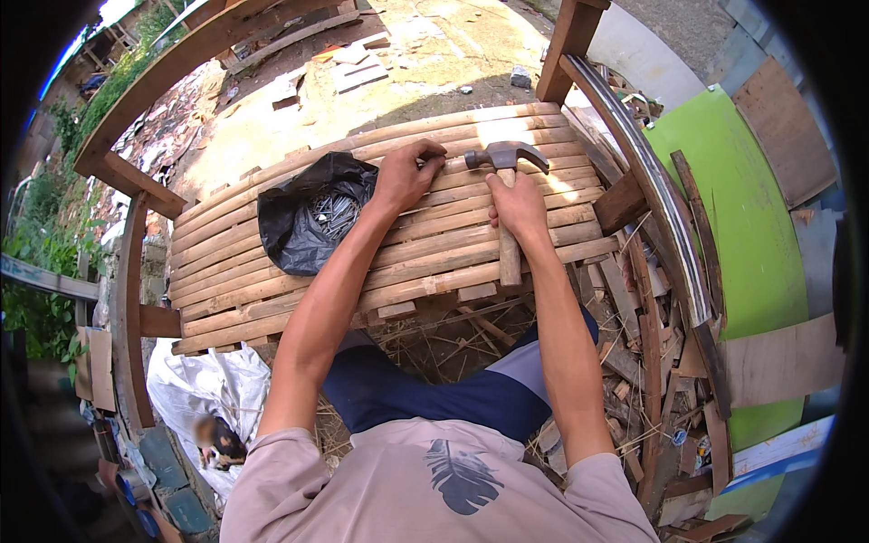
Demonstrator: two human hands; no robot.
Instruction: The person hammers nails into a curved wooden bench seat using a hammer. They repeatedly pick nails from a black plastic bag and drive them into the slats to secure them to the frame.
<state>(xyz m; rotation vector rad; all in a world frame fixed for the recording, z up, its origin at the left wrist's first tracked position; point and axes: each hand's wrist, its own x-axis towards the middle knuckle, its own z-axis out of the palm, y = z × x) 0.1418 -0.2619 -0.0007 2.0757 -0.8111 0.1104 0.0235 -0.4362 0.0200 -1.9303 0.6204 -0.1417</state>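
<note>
A claw hammer [510,262] with a wooden handle is gripped in my right hand [520,208]. Its dark head lies low over the bamboo slats [453,231], the striking face turned left and the claw right. Just left of that face, my left hand [409,176] rests on the slats, thumb and fingers pinched together; whatever they hold is too small to make out. Beside my left forearm sits an open black plastic bag [282,237], its edge rolled down. Inside it is a heap of loose steel nails [335,215].
Wooden frame posts [568,50] and curved rails [136,100] border the slatted platform on both sides. Scrap wood [625,308] and a green panel [747,199] lie to the right. At lower left, a small animal [222,442] is on a white sack [204,376].
</note>
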